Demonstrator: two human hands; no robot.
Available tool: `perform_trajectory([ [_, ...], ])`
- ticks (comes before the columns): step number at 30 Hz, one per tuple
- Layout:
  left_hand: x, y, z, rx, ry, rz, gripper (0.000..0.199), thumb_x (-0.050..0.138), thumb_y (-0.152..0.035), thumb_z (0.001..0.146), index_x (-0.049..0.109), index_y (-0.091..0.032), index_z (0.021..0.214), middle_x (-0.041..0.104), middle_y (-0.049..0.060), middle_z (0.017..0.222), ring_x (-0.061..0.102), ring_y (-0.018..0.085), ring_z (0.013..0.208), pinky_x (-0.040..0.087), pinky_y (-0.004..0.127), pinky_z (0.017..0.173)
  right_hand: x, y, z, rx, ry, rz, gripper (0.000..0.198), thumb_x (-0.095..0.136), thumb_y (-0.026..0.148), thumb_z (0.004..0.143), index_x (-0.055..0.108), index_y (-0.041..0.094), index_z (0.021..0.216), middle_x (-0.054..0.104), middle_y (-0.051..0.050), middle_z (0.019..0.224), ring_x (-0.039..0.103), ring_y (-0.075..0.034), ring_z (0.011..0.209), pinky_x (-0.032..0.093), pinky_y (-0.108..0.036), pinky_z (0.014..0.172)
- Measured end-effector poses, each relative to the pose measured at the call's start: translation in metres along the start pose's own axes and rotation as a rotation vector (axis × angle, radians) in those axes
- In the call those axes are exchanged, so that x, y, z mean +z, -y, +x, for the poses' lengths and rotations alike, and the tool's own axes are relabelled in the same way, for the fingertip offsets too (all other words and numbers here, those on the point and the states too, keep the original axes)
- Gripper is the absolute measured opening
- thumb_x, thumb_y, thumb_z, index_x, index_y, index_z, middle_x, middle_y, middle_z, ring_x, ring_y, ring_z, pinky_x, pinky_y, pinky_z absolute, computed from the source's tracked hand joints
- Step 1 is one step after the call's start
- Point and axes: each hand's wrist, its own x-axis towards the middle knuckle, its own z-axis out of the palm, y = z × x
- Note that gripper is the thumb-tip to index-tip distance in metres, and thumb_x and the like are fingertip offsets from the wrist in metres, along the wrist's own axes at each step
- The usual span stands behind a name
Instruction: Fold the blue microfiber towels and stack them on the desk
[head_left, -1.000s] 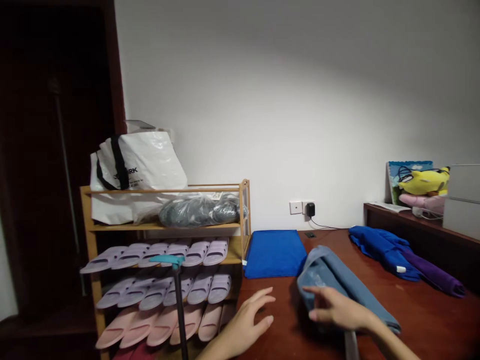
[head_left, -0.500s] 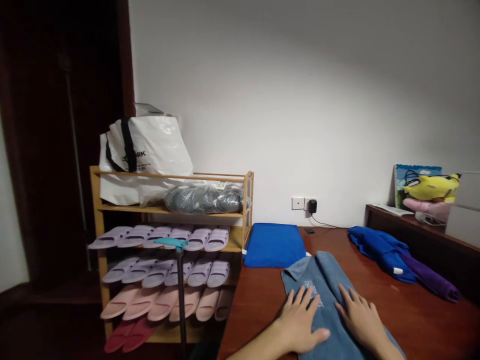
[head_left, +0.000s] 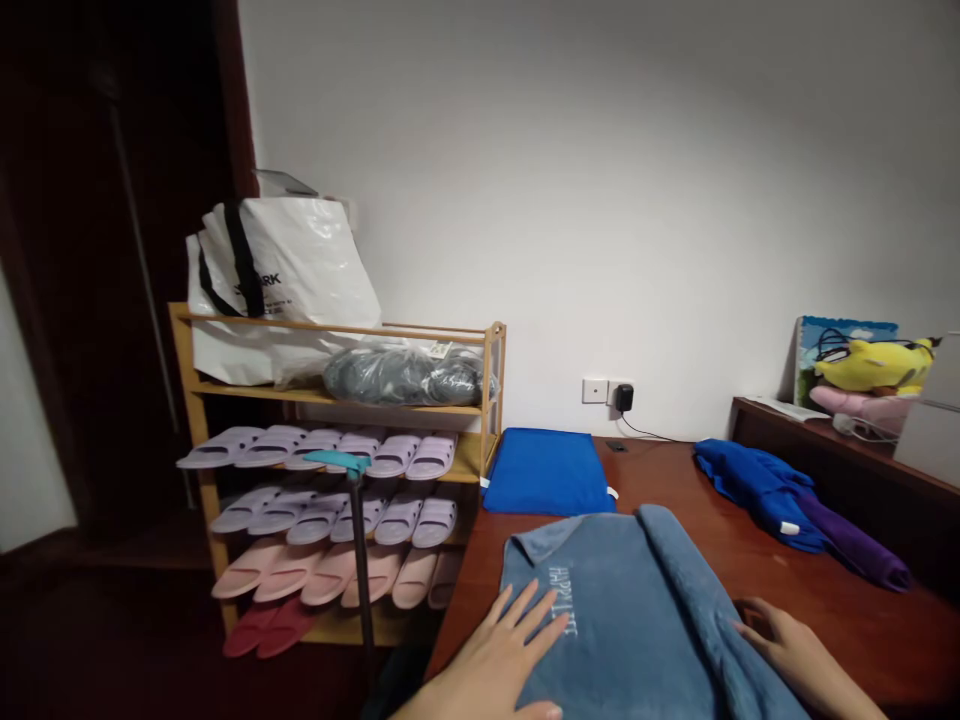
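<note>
- Both wrists are cut off by the bottom edge.
- The left hand [head_left: 504,655] lies open and flat on the towel [head_left: 630,620], fingers spread.
- The right hand [head_left: 787,650] rests open at the towel's right edge.
- The towel lies spread on the surface [head_left: 825,610], near a blue pad [head_left: 547,485].
- A shoe rack [head_left: 337,470] stands left.

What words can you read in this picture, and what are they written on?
"HAPPY LIFE", roughly, the last letters blurred: stitched in white on the grey-blue towel, just beyond the left hand.
"...ARK": black letters on the white bag on the shoe rack; the start is hidden by its black strap.
A smaller line under those letters is too small to read.
The tag on the plastic-wrapped bundle is too blurred to read.
</note>
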Motion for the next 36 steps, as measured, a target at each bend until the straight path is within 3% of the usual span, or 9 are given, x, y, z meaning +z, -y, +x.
perform_trajectory([
  [5,-0.014,0.003,-0.014,-0.077,-0.065,0.06,0.053,0.045,-0.052,0.091,0.037,-0.033,0.14,0.032,0.005,0.148,0.028,0.033,0.135,0.03,0.055,0.106,-0.009,0.039,-0.007,-0.139,-0.256,-0.015,0.056,0.038,0.057,0.082,0.055,0.018,0.119,0.06,-0.012,0.111,0.06,-0.022,0.097,0.047,-0.033,0.086],
  [8,-0.015,0.003,0.007,-0.104,-0.224,0.145,0.04,0.042,-0.042,0.094,0.051,-0.026,0.13,0.045,0.008,0.14,0.04,0.029,0.129,0.034,0.048,0.105,0.003,0.103,-0.013,-0.338,-0.149,-0.143,0.044,0.031,0.049,0.089,0.057,0.025,0.116,0.055,-0.009,0.118,0.055,-0.022,0.108,0.044,-0.034,0.092],
  [12,-0.004,0.018,0.038,-0.124,-0.249,0.192,0.043,0.046,-0.035,0.092,0.049,-0.02,0.132,0.042,0.012,0.142,0.036,0.03,0.131,0.032,0.049,0.106,0.032,0.152,-0.014,-0.106,-0.029,-0.426,0.05,0.027,0.034,0.091,0.039,0.015,0.136,0.054,-0.017,0.113,0.062,-0.029,0.091,0.049,-0.043,0.073],
  [15,0.003,0.035,0.043,-0.151,-0.202,0.14,0.051,0.042,-0.044,0.093,0.04,-0.023,0.14,0.029,0.011,0.149,0.025,0.03,0.137,0.025,0.052,0.109,0.033,0.133,-0.003,-0.01,0.039,-0.488,0.054,0.03,0.024,0.087,0.033,0.013,0.139,0.058,-0.018,0.112,0.063,-0.031,0.09,0.048,-0.045,0.072],
  [21,0.005,0.045,0.036,-0.148,-0.193,0.091,0.053,0.033,-0.051,0.095,0.035,-0.027,0.142,0.022,0.008,0.151,0.018,0.028,0.139,0.019,0.051,0.111,-0.013,0.007,0.042,-0.091,0.073,-0.231,0.053,0.046,0.031,0.075,0.051,0.016,0.126,0.06,-0.011,0.121,0.058,-0.023,0.109,0.045,-0.029,0.088],
  [24,0.005,0.043,0.037,-0.149,-0.193,0.084,0.053,0.031,-0.052,0.095,0.034,-0.028,0.143,0.021,0.007,0.152,0.017,0.027,0.139,0.019,0.05,0.111,-0.033,-0.037,0.05,0.044,0.042,-0.236,0.057,0.046,0.038,0.074,0.053,0.01,0.123,0.061,-0.016,0.116,0.06,-0.026,0.105,0.047,-0.031,0.085],
  [29,0.006,0.043,0.04,-0.154,-0.182,0.09,0.053,0.033,-0.051,0.095,0.033,-0.028,0.143,0.021,0.006,0.152,0.016,0.027,0.139,0.017,0.049,0.112,-0.028,0.004,0.029,-0.108,-0.273,-0.379,0.056,0.029,0.046,0.086,0.049,0.015,0.129,0.051,-0.017,0.128,0.056,-0.029,0.107,0.044,-0.043,0.089],
  [33,0.003,0.041,0.037,-0.172,-0.155,0.11,0.054,0.031,-0.051,0.095,0.032,-0.028,0.143,0.02,0.006,0.152,0.015,0.026,0.14,0.016,0.049,0.112,0.006,0.055,0.015,-0.288,-0.121,-0.319,0.053,0.03,0.06,0.087,0.053,0.032,0.126,0.048,-0.005,0.135,0.043,-0.023,0.124,0.034,-0.045,0.101],
  [36,-0.002,0.04,0.028,-0.169,-0.128,0.1,0.053,0.03,-0.052,0.096,0.029,-0.031,0.144,0.021,0.005,0.152,0.017,0.026,0.139,0.018,0.05,0.111,0.02,0.047,0.015,-0.226,-0.085,-0.346,0.052,0.029,0.06,0.087,0.054,0.034,0.124,0.043,-0.003,0.14,0.039,-0.023,0.128,0.03,-0.049,0.103],
])
